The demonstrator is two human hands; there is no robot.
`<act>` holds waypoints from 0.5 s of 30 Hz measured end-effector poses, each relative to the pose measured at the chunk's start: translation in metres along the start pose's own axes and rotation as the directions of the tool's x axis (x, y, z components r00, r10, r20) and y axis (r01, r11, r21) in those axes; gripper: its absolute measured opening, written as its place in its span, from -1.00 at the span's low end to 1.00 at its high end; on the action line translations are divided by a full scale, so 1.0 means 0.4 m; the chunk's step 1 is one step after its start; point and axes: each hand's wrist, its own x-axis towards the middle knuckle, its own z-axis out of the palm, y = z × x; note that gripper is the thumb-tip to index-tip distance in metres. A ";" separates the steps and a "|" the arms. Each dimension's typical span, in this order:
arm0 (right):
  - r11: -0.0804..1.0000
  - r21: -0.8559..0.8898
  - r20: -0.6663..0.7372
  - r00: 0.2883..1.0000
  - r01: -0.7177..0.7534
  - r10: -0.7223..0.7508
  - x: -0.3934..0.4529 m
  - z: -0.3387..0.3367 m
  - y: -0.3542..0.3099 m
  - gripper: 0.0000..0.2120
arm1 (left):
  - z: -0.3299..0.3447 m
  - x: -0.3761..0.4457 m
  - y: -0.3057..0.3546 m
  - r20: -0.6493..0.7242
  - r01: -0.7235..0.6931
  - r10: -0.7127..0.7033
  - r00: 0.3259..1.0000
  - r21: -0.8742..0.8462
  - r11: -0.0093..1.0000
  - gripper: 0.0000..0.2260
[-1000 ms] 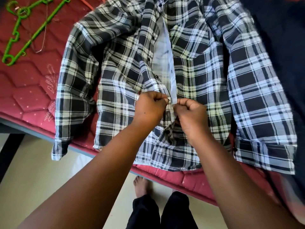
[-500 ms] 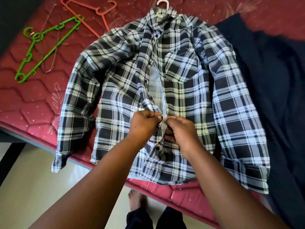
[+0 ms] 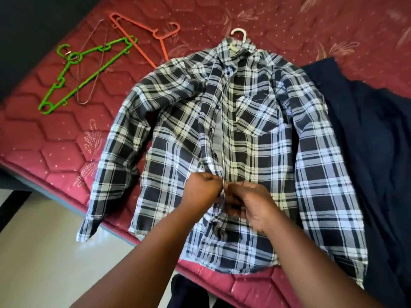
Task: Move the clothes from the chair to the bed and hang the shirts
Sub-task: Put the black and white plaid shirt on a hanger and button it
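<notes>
I see both hands, left hand (image 3: 203, 190) and right hand (image 3: 251, 205), pinching the front edges of a plaid shirt (image 3: 255, 138) on the bed (image 3: 55, 138), a white hanger (image 3: 238, 37) in its collar.

The shirt (image 3: 222, 152) is plaid: black, white and pale blue checks with cream bands, and small dark buttons down the front (the inside of the front opening shows plain pale grey). A white hanger hook (image 3: 239, 33) pokes out of its collar. The mattress (image 3: 55, 141) is deep red with a stitched hexagon pattern, tiny pale dots and pinkish leaf prints. Far left lie a bright green hanger (image 3: 89, 72) and an orange one (image 3: 153, 36). To the right, a plain dark navy garment (image 3: 373, 152).
</notes>
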 end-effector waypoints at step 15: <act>0.830 -0.467 -0.308 0.824 0.305 -0.476 0.001 0.096 0.037 -0.86 | 0.008 0.064 0.005 -0.041 0.261 -0.273 0.961 -0.185 0.947 -0.88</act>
